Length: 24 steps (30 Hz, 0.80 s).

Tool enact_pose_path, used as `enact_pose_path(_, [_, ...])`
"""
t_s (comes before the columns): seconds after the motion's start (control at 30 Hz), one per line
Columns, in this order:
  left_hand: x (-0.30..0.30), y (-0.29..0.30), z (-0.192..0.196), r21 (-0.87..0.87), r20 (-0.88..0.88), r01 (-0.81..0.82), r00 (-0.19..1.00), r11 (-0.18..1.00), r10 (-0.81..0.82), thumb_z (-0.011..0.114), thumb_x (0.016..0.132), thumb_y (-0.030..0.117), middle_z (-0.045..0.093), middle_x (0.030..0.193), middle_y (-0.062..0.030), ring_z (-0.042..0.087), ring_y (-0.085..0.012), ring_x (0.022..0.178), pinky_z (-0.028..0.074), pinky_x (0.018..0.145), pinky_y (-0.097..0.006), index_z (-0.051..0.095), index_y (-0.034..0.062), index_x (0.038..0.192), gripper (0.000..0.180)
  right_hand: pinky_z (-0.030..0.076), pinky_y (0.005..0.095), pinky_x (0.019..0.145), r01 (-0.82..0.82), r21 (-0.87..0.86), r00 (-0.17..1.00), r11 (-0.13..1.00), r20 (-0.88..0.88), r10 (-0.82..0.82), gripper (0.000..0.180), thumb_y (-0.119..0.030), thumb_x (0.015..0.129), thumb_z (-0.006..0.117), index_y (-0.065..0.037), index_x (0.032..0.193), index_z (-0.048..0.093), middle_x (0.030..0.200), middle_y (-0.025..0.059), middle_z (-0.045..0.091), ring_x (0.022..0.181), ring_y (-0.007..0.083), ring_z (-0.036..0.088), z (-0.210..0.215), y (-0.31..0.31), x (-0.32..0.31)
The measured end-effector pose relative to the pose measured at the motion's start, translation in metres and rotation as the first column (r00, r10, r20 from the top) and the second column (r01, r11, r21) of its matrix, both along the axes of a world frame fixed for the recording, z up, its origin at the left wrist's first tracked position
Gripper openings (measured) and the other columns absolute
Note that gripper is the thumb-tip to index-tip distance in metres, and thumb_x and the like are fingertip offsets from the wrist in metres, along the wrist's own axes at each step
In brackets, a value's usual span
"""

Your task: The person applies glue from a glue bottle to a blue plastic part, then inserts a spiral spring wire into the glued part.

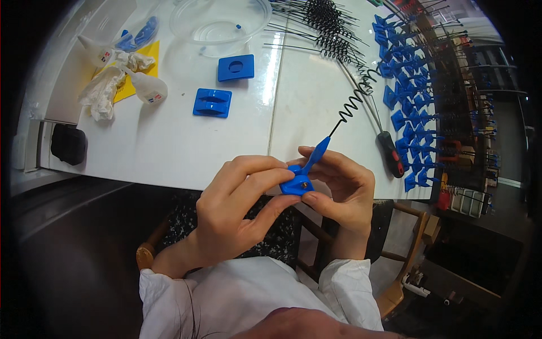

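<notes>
1. Sweeping over the white table (169, 150), then out to a wooden chair (415, 248) at lower right.
2. Passing rows of blue pieces (415, 130) down the right side, a clear tub (197, 34) at the back.
3. Pinching now with left hand (234, 203) and right hand (344, 195), both nearly closed on a blue stand (293, 186).
4. Holding it by the table's near edge, with a black coil (351, 107) running away from its tip.
5. Spotting a screwdriver (389, 152) just beside the rows.
6. Catching two blue plates (212, 104), lying apart left of centre.
7. Ending on a brass-coloured bit (304, 185) in the stand's base.
</notes>
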State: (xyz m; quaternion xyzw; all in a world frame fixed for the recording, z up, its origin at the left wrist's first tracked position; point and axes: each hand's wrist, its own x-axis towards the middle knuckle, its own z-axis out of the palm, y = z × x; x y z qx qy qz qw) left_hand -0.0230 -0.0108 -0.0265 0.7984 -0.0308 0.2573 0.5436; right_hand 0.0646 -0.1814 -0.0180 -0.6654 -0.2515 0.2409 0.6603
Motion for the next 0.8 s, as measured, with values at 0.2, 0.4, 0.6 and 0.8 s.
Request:
enact_pose_path(0.2, [-0.005, -0.002, 0.004, 0.06, 0.055, -0.027, 0.998, 0.998, 0.024, 0.078, 0.067, 0.004, 0.063, 0.092, -0.0095, 0.061, -0.0223, 0.079, 0.05, 0.065, -0.03, 0.066, 0.0013, 0.096, 0.032, 0.05, 0.0357, 0.092, -0.073, 0.131, 0.969, 0.989, -0.227, 0.102, 0.056, 0.005, 0.07, 0.074, 0.009, 0.121, 0.053, 0.113, 0.0229, 0.062, 0.105, 0.0269, 0.062, -0.002, -0.003, 0.0])
enact_pose_path(0.4, [-0.006, -0.003, 0.005, 0.068, 0.107, -0.042, 0.994, 0.997, 0.035, 0.078, 0.066, 0.004, 0.063, 0.093, -0.0095, 0.062, -0.0215, 0.078, 0.05, 0.065, -0.029, 0.066, 0.0006, 0.095, 0.031, 0.048, 0.0376, 0.094, -0.147, 0.212, 0.963, 0.966, -0.192, 0.189, 0.056, 0.007, 0.072, 0.071, 0.011, 0.124, 0.05, 0.113, 0.0252, 0.061, 0.108, 0.0303, 0.061, -0.004, 0.0, 0.002])
enact_pose_path(0.6, [-0.011, -0.001, 0.004, 0.078, 0.095, -0.028, 0.995, 0.997, 0.02, 0.078, 0.067, 0.002, 0.062, 0.096, -0.0124, 0.063, -0.0235, 0.082, 0.05, 0.068, -0.03, 0.064, 0.0003, 0.099, 0.035, 0.049, 0.0372, 0.093, -0.124, 0.23, 0.963, 0.965, -0.206, 0.173, 0.056, 0.006, 0.072, 0.072, 0.012, 0.123, 0.05, 0.111, 0.0247, 0.062, 0.106, 0.0298, 0.061, -0.002, 0.003, -0.001])
enact_pose_path(0.8, [0.008, 0.005, -0.005, 0.082, -0.102, -0.059, 0.992, 0.995, 0.067, 0.072, 0.071, -0.004, 0.063, 0.108, -0.0142, 0.063, -0.0242, 0.097, 0.048, 0.082, -0.032, 0.06, -0.0017, 0.111, 0.041, 0.052, 0.0307, 0.079, 0.246, -0.165, 0.866, 0.955, 0.479, -0.14, 0.054, -0.002, 0.069, 0.077, 0.005, 0.118, 0.056, 0.098, 0.0136, 0.067, 0.086, 0.0194, 0.065, -0.004, 0.015, -0.005])
